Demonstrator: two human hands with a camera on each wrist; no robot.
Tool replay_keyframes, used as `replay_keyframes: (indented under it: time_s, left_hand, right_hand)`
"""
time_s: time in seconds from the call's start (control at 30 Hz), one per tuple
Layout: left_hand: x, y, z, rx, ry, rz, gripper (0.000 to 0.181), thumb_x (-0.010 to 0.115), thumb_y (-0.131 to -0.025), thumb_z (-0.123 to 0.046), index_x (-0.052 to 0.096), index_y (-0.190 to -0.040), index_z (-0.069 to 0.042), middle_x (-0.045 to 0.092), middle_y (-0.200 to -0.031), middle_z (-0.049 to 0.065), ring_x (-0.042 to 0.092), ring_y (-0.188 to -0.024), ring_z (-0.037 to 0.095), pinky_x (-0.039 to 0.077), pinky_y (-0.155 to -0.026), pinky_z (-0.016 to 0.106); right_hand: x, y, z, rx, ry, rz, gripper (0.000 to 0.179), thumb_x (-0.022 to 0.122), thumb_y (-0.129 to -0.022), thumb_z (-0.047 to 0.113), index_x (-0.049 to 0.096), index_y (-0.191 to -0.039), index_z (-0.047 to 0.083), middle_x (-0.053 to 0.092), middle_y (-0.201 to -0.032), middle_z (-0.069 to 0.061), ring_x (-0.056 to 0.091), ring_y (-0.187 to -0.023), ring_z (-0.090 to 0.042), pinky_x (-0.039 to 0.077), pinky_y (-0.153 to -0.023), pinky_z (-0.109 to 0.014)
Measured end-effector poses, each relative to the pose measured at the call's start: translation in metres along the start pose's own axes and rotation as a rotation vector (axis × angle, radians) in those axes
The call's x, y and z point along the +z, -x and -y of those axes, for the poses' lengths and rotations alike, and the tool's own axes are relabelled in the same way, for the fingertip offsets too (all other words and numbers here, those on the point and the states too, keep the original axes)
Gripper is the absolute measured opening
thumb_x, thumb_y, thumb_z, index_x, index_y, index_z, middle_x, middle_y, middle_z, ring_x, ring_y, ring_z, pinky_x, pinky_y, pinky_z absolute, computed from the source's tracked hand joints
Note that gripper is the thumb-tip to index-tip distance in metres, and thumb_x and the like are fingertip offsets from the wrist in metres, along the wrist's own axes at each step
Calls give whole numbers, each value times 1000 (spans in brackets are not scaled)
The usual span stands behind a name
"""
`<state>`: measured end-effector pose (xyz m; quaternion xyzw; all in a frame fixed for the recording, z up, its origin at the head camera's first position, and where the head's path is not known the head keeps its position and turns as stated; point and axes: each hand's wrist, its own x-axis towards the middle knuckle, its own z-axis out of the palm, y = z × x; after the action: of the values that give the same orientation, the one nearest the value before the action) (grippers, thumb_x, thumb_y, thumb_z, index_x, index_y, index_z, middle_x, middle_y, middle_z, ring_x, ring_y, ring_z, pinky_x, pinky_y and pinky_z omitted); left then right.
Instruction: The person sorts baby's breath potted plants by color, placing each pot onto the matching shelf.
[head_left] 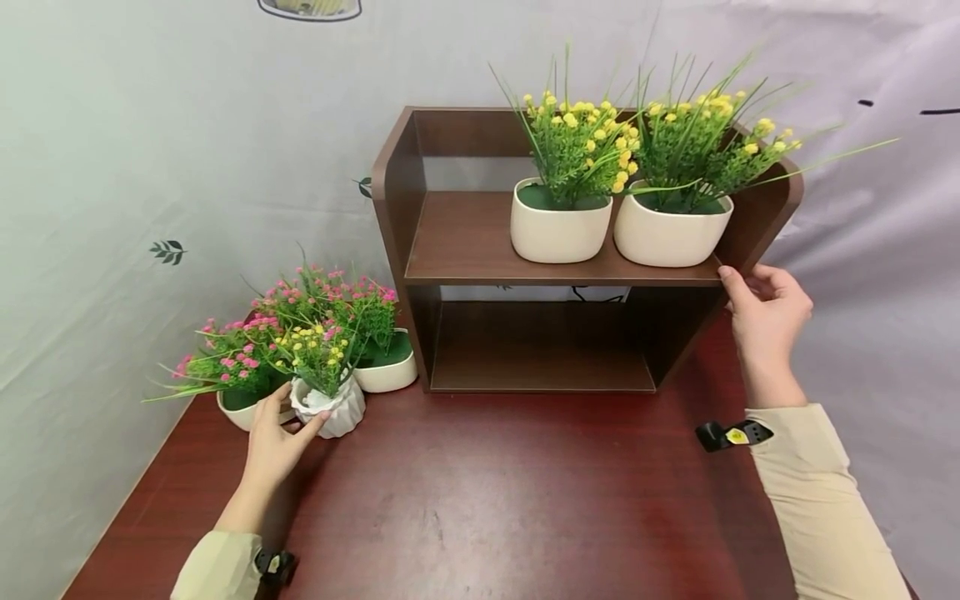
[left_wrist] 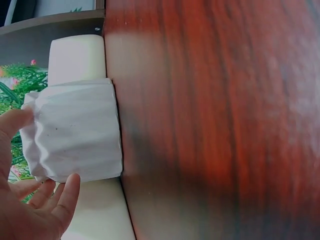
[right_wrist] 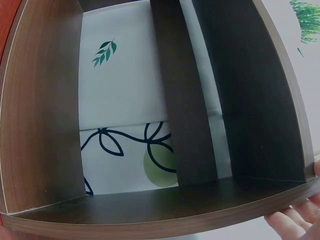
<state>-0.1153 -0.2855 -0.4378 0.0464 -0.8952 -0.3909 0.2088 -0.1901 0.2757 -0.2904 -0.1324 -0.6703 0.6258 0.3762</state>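
My left hand (head_left: 273, 442) holds a small white fluted flowerpot (head_left: 341, 412), thumb on one side and fingers on the other. Small yellow flowers (head_left: 318, 354) grow from it. In the left wrist view the pot's pleated wall (left_wrist: 80, 132) stands upright with its base at the tabletop, and the thumb lies at its rim. My right hand (head_left: 772, 308) grips the right side panel of a dark brown two-tier shelf (head_left: 540, 387), thumb at the front edge by the middle board. In the right wrist view its fingertips (right_wrist: 285, 225) curl round the outside of that panel.
Two cream oval pots (head_left: 561, 233) of yellow flowers stand on the shelf's upper board, toward the right. Pink-flowered plants in cream pots (head_left: 386, 375) crowd behind and beside the fluted pot, left of the shelf. A reddish-brown table (head_left: 487, 492) lies underneath, against a patterned wall covering (head_left: 225, 125).
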Motion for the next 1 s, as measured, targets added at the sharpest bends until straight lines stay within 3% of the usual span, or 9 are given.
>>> replay_keyframes:
  time_s: [0.03, 0.1, 0.27, 0.3, 0.43, 0.53, 0.67, 0.8, 1.0]
  left_hand:
    - [0, 0, -1, 5, 6, 4, 71, 76, -76, -7, 40, -134, 12, 47, -110, 27, 55, -91, 27, 38, -68, -3]
    - [1, 0, -3, 6, 9, 16, 71, 77, -76, -7, 40, -134, 12, 47, -110, 27, 54, -90, 17, 37, -68, -3]
    - [1, -1, -5, 20, -2, 61, 75, 77, -76, -8, 36, -135, 15, 42, -111, 30, 53, -91, 22, 35, -67, -4]
    - [2, -2, -5, 18, -11, 73, 76, 77, -77, -10, 35, -136, 15, 41, -112, 30, 51, -93, 30, 35, -68, -3]
    - [4, -5, -2, 0, -43, 117, 82, 75, -78, -18, 30, -139, 14, 37, -121, 34, 41, -106, 40, 39, -83, 23]
    - [5, -6, 0, -21, -48, 120, 83, 75, -78, -20, 29, -139, 14, 37, -126, 34, 37, -111, 40, 35, -84, 37]
    - [5, -8, 0, -93, 35, 115, 78, 77, -79, -16, 32, -137, 11, 44, -125, 30, 50, -99, 22, 39, -76, 15]
    - [4, -9, -1, -164, 128, 116, 77, 78, -77, -12, 31, -135, 10, 47, -125, 27, 47, -89, -1, 38, -67, 2]
    - [3, -6, -1, -179, 127, 121, 80, 79, -76, -11, 28, -134, 10, 45, -125, 28, 47, -97, 12, 37, -70, 0]
  right_hand:
    - [0, 0, 0, -1, 3, -2, 20, 76, -76, 7, 64, -73, 22, 63, -61, 18, 55, -48, 4, 45, -46, -9]
    - [-1, 0, 0, 0, 6, -4, 20, 76, -76, 7, 64, -73, 22, 63, -61, 18, 55, -47, 4, 45, -45, -9]
    - [-1, 0, 1, -7, 30, -6, 19, 76, -77, 9, 64, -74, 23, 62, -62, 19, 54, -48, 5, 44, -46, -8]
    - [-1, 0, 1, -10, 35, -9, 19, 76, -77, 9, 64, -74, 24, 62, -62, 20, 54, -49, 5, 44, -47, -8]
    - [0, -1, 1, -15, 45, -12, 19, 77, -76, 10, 64, -75, 24, 62, -62, 20, 54, -49, 5, 43, -47, -8]
    - [0, -1, 0, -13, 38, -10, 18, 77, -76, 10, 65, -75, 24, 62, -62, 19, 53, -47, 4, 43, -46, -9]
    - [1, -1, -1, -11, 25, -13, 19, 77, -76, 9, 64, -75, 24, 63, -63, 19, 54, -49, 4, 43, -46, -8]
    - [2, -1, -2, -12, 14, -15, 20, 77, -76, 9, 64, -75, 23, 63, -63, 19, 55, -52, 5, 43, -48, -7]
    - [2, 0, -2, -4, -49, -11, 19, 77, -75, 5, 64, -73, 20, 63, -61, 15, 53, -47, 2, 42, -45, -9]
